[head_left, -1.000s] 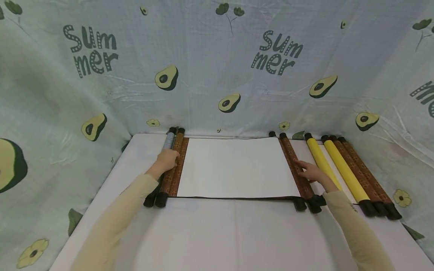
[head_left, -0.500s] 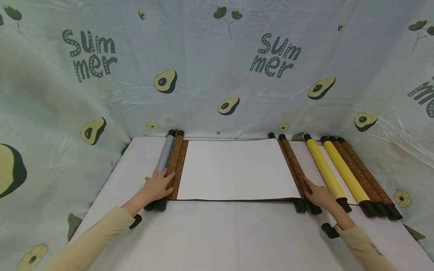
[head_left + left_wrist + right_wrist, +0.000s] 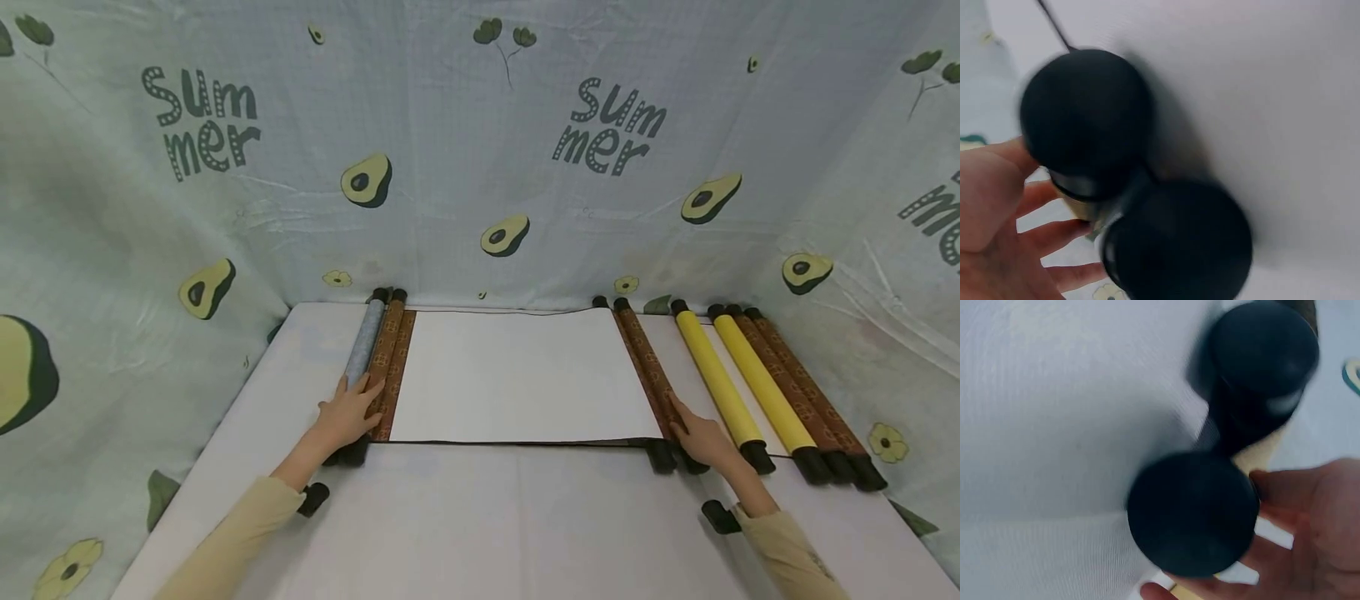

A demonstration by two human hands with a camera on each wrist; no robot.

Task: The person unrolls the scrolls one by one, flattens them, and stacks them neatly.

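In the head view, a scroll lies unrolled, its white sheet [image 3: 525, 375] flat between brown patterned rollers. My left hand [image 3: 348, 417] rests with spread fingers across the left brown roller [image 3: 388, 337] and the grey-blue roll [image 3: 365, 342] beside it. In the left wrist view, the thumb and fingers lie behind two black end caps [image 3: 1088, 115]. Toward its near end, my right hand [image 3: 703, 437] touches the right brown roller [image 3: 647, 358] with relaxed fingers. The right wrist view has fingers [image 3: 1279, 487] beside a black end cap [image 3: 1194, 512].
Right of the right hand lie a yellow roll [image 3: 716, 375] and another yellow roll [image 3: 765, 383], then brown rolls [image 3: 813, 400] at the table's right edge. A printed cloth [image 3: 450, 125] hangs behind. White table surface [image 3: 517, 517] extends in front of the scroll.
Both hands have moved toward the near ends of the rollers. The left hand's grip has loosened and its fingers have spread; the scroll stays nearly in place.
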